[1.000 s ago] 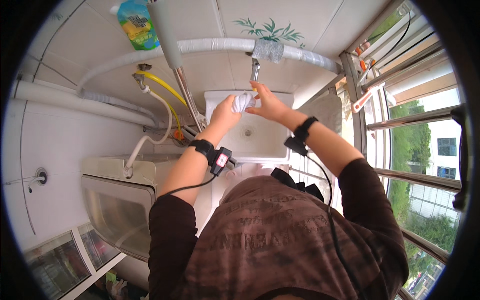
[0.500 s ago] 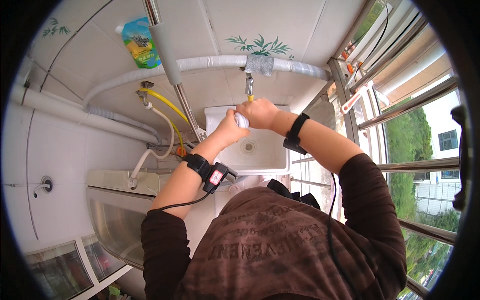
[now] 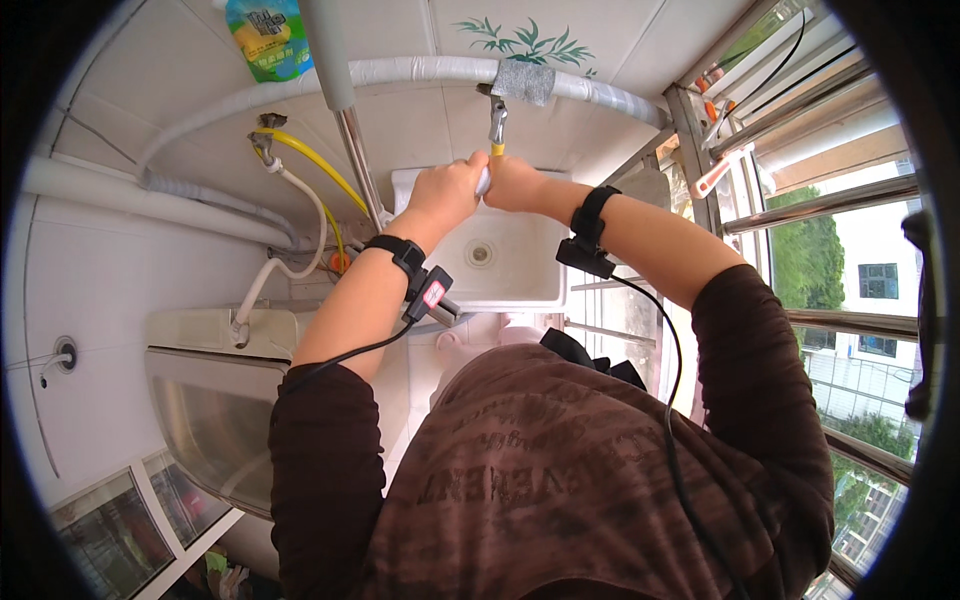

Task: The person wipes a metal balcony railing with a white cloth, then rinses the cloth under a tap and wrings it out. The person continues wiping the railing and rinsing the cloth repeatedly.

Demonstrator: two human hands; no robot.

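Note:
Both my hands are together over the white sink (image 3: pixel 545 285), just below the tap (image 3: pixel 497 122) with its yellow end. My left hand (image 3: pixel 446 197) is closed, its back turned up, around a small white bundle that looks like wet cloth (image 3: pixel 484 183). Pressed against it from the other side, my right hand (image 3: pixel 516 184) is closed on the same cloth. Only a short strip of the cloth shows between the hands; the rest is hidden by my fingers. Beneath the hands, the sink's drain (image 3: pixel 479 254) is visible.
A grey rag (image 3: pixel 524 82) hangs on the wrapped pipe (image 3: pixel 410 69) behind the tap. A metal pole (image 3: pixel 358 160) stands left of the sink, near a yellow hose (image 3: pixel 318 160) and a washing machine (image 3: pixel 215 420). Window bars (image 3: pixel 850 320) line the right; a blue-green pouch (image 3: pixel 268 40) is at upper left.
My left hand has rolled over so its back faces up, and less of the cloth shows between my hands. The whole view has shifted, with the sink appearing higher.

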